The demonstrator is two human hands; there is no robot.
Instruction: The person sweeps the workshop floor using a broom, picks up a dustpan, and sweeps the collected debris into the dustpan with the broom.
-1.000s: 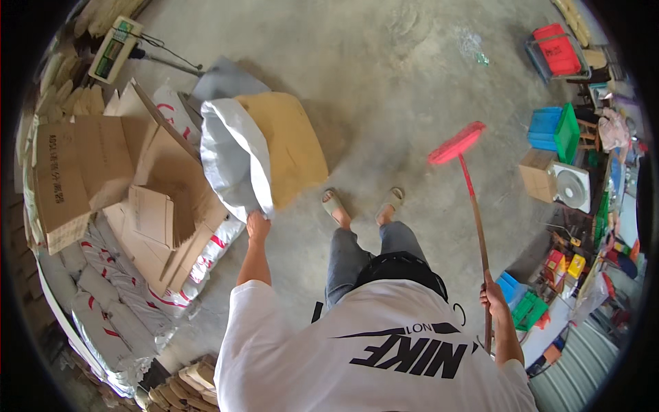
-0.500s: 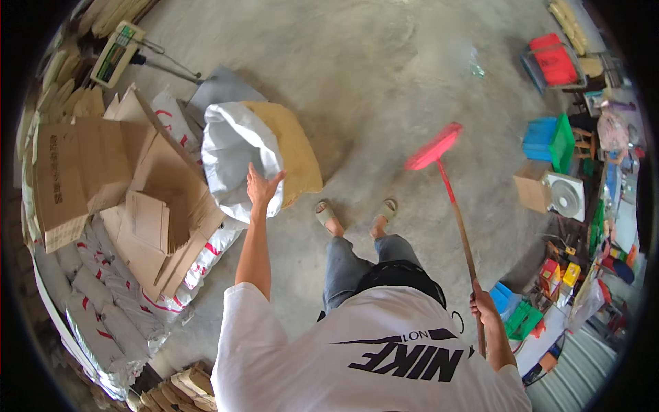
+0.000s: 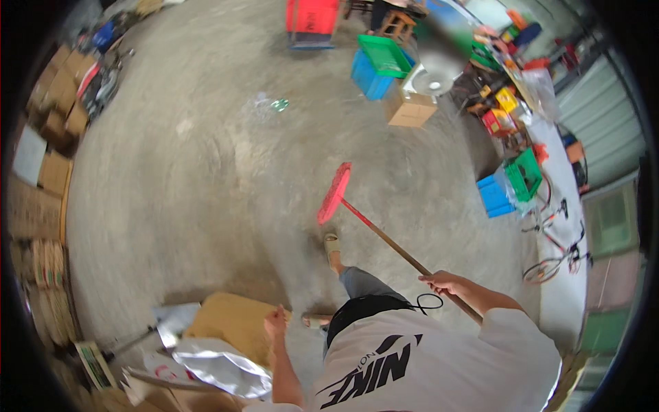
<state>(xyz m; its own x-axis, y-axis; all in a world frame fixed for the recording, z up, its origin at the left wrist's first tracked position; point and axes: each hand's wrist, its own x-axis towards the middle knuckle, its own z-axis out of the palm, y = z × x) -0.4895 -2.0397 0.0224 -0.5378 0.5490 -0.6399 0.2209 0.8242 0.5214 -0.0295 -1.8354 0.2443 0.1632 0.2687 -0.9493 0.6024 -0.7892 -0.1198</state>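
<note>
My right hand [image 3: 445,283] is wrapped round the wooden handle of a push broom [image 3: 394,245]. Its long pink-red head [image 3: 335,193] is on the concrete floor ahead of my feet. At the lower middle my left hand [image 3: 276,321] is closed like a fist, and nothing shows in its fingers. It appears over the right edge of a big tan sack [image 3: 223,323], and whether it touches the sack I cannot tell. The sack's silvery mouth [image 3: 223,367] faces the near left.
Crumpled clear plastic with a green piece [image 3: 279,105] lies on the floor ahead. Blue and green crates [image 3: 372,75], a cardboard box [image 3: 410,110] and a fan [image 3: 432,82] stand far right of centre. A bicycle [image 3: 556,250] is at the right wall. Cartons [image 3: 62,89] line the left.
My view has swung right, so the sack now sits lower left. The left hand has gone from open at the sack's mouth to closed. My right hand still holds the broom.
</note>
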